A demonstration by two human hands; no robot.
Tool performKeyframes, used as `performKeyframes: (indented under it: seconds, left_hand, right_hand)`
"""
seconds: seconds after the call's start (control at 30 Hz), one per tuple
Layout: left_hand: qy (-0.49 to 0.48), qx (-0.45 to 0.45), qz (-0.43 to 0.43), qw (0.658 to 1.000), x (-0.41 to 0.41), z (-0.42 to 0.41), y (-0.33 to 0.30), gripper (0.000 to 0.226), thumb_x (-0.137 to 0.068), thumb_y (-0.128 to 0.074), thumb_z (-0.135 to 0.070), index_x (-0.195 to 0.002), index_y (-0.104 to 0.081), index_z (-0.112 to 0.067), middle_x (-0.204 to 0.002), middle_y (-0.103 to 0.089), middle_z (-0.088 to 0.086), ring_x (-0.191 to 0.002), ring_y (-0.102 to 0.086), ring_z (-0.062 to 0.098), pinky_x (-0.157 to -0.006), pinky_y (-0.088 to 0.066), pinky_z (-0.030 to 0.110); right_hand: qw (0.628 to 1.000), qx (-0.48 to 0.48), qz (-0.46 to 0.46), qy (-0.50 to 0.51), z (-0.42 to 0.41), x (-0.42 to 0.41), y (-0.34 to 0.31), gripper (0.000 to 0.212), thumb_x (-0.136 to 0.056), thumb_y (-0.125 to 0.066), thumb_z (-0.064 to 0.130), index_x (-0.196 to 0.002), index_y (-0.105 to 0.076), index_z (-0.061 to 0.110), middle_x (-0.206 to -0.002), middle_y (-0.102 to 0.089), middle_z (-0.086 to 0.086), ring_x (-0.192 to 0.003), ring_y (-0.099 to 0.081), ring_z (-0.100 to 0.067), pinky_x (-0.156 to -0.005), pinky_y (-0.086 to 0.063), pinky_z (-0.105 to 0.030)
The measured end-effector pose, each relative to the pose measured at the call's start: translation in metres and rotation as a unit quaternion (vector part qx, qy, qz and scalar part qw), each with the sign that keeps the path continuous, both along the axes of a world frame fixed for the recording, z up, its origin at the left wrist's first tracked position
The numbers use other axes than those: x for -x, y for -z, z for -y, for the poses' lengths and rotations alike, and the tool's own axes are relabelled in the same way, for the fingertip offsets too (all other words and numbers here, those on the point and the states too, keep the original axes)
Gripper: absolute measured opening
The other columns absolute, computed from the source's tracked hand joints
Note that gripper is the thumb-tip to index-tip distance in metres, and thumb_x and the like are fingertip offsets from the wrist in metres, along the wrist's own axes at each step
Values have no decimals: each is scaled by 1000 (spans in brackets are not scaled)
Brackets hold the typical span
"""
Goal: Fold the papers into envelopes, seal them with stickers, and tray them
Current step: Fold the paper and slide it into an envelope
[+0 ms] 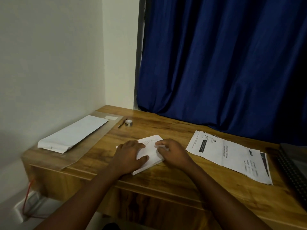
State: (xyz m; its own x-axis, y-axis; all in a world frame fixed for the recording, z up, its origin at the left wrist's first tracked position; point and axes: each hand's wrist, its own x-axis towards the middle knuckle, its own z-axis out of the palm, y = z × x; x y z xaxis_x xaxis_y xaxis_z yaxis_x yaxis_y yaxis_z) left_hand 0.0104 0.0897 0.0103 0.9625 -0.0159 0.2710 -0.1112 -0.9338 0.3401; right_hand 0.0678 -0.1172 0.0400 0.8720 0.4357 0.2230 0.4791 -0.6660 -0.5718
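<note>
The desk [174, 165] is carrying all the work items, and a clear tray [93, 140] at its left end is holding one folded envelope [73, 134]. A stack of printed sheets [232, 156] is lying to the right, apart from the hands. At centre, near the front edge, the folded paper [150, 153] is lying flat under both hands. The left hand [129, 155] is pressing it down with fingers spread. The right hand [171, 151] is pinching its right edge with curled fingertips. The paper is probably handling as light, limp and slippery on wood, so it is best gripped at the creased edges. A tape roll [128, 123] and pen [122, 123] are lying behind.
</note>
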Motion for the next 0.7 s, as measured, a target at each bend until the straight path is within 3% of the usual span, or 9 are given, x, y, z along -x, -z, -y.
performKeyframes:
  seconds: [0.2, 0.43, 0.6, 0.7]
  left_hand:
    - [-35, -11, -3, 999, -8, -9, -1, 55, -94, -54, -64, -142, -53, -38, -157, -45, -6, -142, -41, 21, -116, -32, 42]
    - [-24, -5, 18, 1000, -10, -14, -6, 57, -97, -53, -60, -147, -47, -33, -155, -47, -5, -140, -42, 20, -114, -35, 46]
    - [-23, -19, 39, 999, -1, -4, -4, 58, -104, -31, -61, -157, -35, -36, -171, -21, -7, -159, -12, 20, -128, -10, 54]
    - [-6, -62, -39, 997, 4, 7, 3, 67, -105, -21, -61, -164, -15, -30, -174, -6, -4, -160, 3, 20, -127, 3, 57]
  right_hand:
    - [996, 49, 36, -62, 9, -15, 10, 45, -98, -52, 60, -137, -61, 39, -152, -52, 13, -141, -41, -8, -119, -31, -40]
    - [979, 176, 46, -95, -7, -26, 22, 58, -103, -42, 58, -156, -36, 36, -168, -27, 5, -156, -17, -15, -126, -6, -46]
    - [976, 190, 47, -93, -8, -26, 31, 59, -105, -31, 59, -159, -30, 35, -170, -22, 4, -157, -13, -15, -127, -4, -47]
    - [975, 196, 75, -78, -9, -22, 26, 58, -107, -27, 55, -160, -29, 31, -171, -19, 2, -158, -10, -15, -128, -2, -48]
